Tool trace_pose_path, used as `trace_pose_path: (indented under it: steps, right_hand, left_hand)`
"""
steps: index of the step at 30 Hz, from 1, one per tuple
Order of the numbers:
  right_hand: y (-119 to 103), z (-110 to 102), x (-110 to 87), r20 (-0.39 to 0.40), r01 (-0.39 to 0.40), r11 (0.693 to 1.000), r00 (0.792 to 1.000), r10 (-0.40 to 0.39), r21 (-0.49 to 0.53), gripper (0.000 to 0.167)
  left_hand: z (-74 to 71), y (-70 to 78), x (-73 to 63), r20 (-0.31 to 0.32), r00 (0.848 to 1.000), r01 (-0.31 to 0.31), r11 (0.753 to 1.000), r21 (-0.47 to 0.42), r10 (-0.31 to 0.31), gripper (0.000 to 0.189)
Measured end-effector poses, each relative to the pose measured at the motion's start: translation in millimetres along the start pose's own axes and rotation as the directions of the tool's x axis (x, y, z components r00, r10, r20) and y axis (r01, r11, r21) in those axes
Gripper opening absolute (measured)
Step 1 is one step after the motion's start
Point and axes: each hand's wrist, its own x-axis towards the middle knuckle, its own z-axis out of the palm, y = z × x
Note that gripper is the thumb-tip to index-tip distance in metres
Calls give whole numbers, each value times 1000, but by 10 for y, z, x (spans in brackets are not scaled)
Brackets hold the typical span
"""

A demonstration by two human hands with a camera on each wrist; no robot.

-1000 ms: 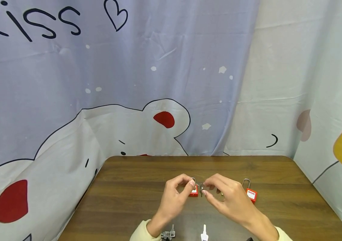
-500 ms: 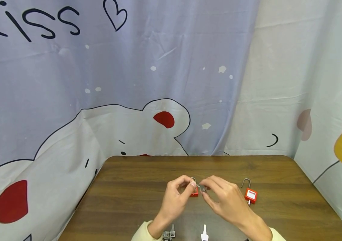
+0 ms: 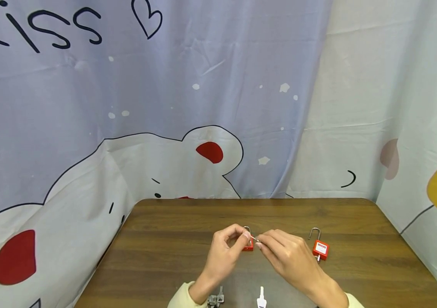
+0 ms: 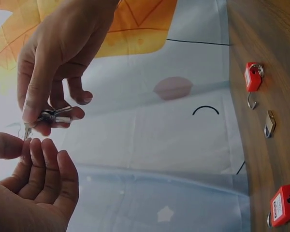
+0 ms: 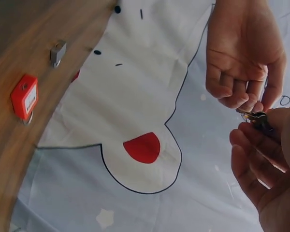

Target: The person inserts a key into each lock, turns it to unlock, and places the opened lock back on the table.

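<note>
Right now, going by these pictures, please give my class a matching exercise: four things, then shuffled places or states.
1. Rightmost padlock in the head view
2. Gold-coloured padlock
3. Pale key
4. Right hand

A. Holding keys
B. Between red padlocks, left wrist view
C. Red and open
D. Bottom edge, head view

Pairs: 1-C; 2-B; 3-D; 4-A

Two red padlocks [image 3: 320, 250], two metallic padlocks [image 4: 270, 120]

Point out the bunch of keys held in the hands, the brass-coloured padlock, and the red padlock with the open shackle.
Bunch of keys [image 4: 50, 116]: left wrist view, middle of the cluster.
Brass-coloured padlock [image 4: 270, 118]: left wrist view, on its body.
Red padlock with the open shackle [image 3: 321, 248]: head view, on its white label.
</note>
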Motion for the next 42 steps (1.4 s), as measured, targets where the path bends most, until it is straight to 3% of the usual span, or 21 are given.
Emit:
trace_pose_path:
  steps: [5, 7, 13, 19, 25, 35, 42]
  right_hand:
    - [-16, -28, -37, 96, -126, 984, 989, 115, 122, 8]
    - [-22, -42, -59, 148, -197, 965, 974, 172, 174, 11]
    - [-13, -103, -127, 263, -382, 872, 914, 308, 305, 23]
    - [36, -237, -198, 286, -505, 793, 859, 424, 341, 25]
    - [101, -340, -336, 301, -560, 781, 822, 483, 276, 28]
    - [235, -432, -650, 299, -594, 774, 796, 526, 219, 30]
    - [283, -513, -848, 292, -625, 764, 770, 568, 162, 30]
  left_hand:
    - [3, -12, -5, 16, 999, -48, 999, 18, 48, 15]
    - [5, -8, -6, 19, 998, -55, 998, 30, 54, 14]
    - [1, -11, 21, 18, 998, -53, 996, 72, 52, 13]
    - [-28, -53, 146, 22, 997, -70, 980, 185, 67, 10]
    - [6, -139, 282, 55, 996, -88, 953, 290, 75, 8]
    - [237, -392, 589, 77, 968, -250, 876, 413, 240, 8]
    - [431, -546, 732, 91, 976, -216, 843, 492, 197, 10]
